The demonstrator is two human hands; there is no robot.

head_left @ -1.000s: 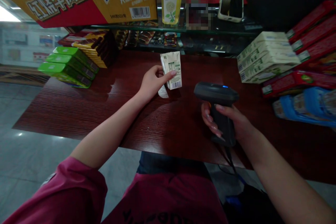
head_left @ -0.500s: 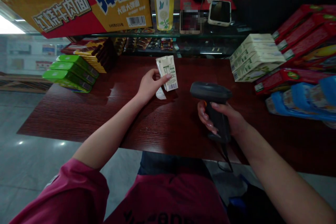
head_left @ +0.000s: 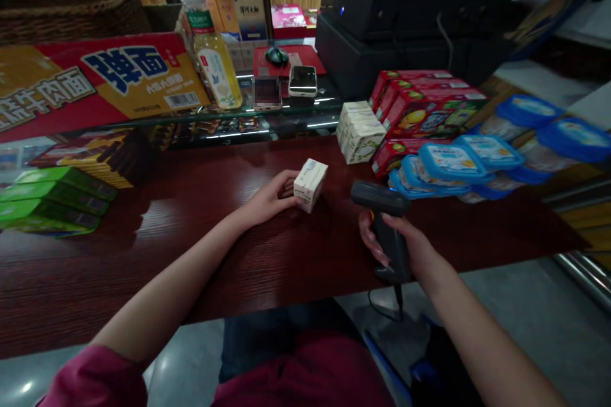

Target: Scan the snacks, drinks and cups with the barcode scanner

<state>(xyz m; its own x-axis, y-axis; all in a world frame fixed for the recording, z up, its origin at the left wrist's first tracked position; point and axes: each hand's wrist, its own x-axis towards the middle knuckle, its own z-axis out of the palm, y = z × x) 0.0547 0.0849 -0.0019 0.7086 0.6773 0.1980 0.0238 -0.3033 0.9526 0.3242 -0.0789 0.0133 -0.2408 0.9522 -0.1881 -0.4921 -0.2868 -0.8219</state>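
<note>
A small cream drink carton (head_left: 309, 186) stands on the dark red wooden counter (head_left: 267, 254), its top tilted slightly toward me. My left hand (head_left: 273, 200) grips it from the left, with the thumb at the front; some fingers are hidden behind it. My right hand (head_left: 416, 243) is wrapped around the handle of a black barcode scanner (head_left: 380, 198), held above the counter to the right of the carton. The scanner's head points left, roughly toward the carton, and its cable hangs down past the counter's front edge.
Similar cream cartons (head_left: 360, 132), red boxes (head_left: 424, 108) and blue-lidded tubs (head_left: 453, 162) crowd the right. Green boxes (head_left: 52, 200) and yellow-brown packs (head_left: 95, 156) sit left. Behind, a glass ledge bears a noodle box (head_left: 138, 79), an oil-coloured bottle (head_left: 217, 73) and a phone (head_left: 303, 81).
The carton has turned from lying back with its barcode side up to standing nearly upright in my left hand. The view has lifted and swung right. My right hand still holds the scanner.
</note>
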